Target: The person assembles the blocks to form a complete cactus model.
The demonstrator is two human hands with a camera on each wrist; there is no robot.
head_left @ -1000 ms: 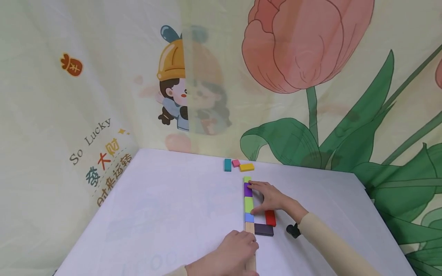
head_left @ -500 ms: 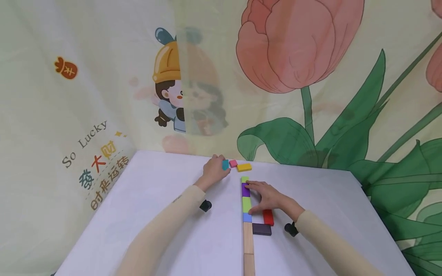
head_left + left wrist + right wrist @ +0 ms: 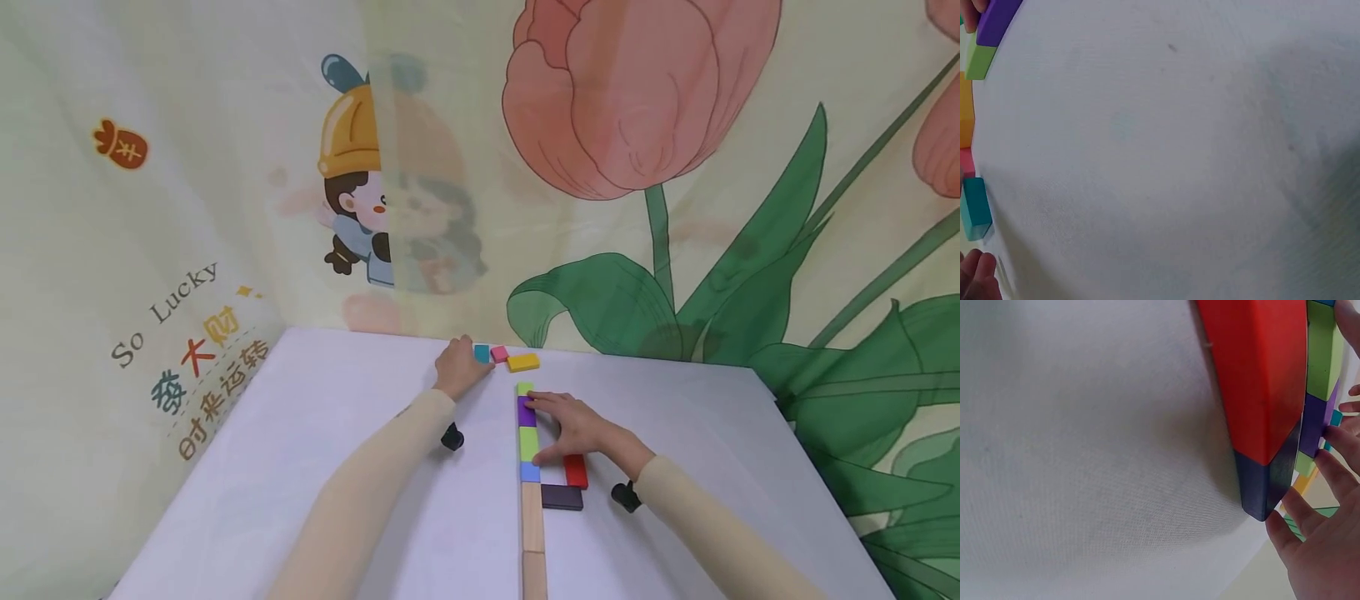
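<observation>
My left hand (image 3: 459, 368) is at the far side of the white table, around the teal block (image 3: 482, 353). In the left wrist view its fingers (image 3: 980, 275) stand apart from the teal block (image 3: 975, 207). My right hand (image 3: 576, 427) spans a line of blocks, its thumb by the blue block (image 3: 530, 472) and fingertips on the purple block (image 3: 527, 413). Two more of its fingertips touch a navy block (image 3: 1266, 478) in the right wrist view. A red block (image 3: 576, 471) adjoins that one, partly under the hand.
Beyond the line lie a pink block (image 3: 499, 355) and a yellow block (image 3: 523, 362). Light green blocks (image 3: 528, 443) and wooden blocks (image 3: 533, 517) belong to the line. A dark block (image 3: 562, 497) juts right from it. A printed curtain (image 3: 420, 167) hangs behind the table.
My left hand has left the wooden blocks at the near end and moved forward to the teal block. The right hand stays on the line. The head view has shifted slightly.
</observation>
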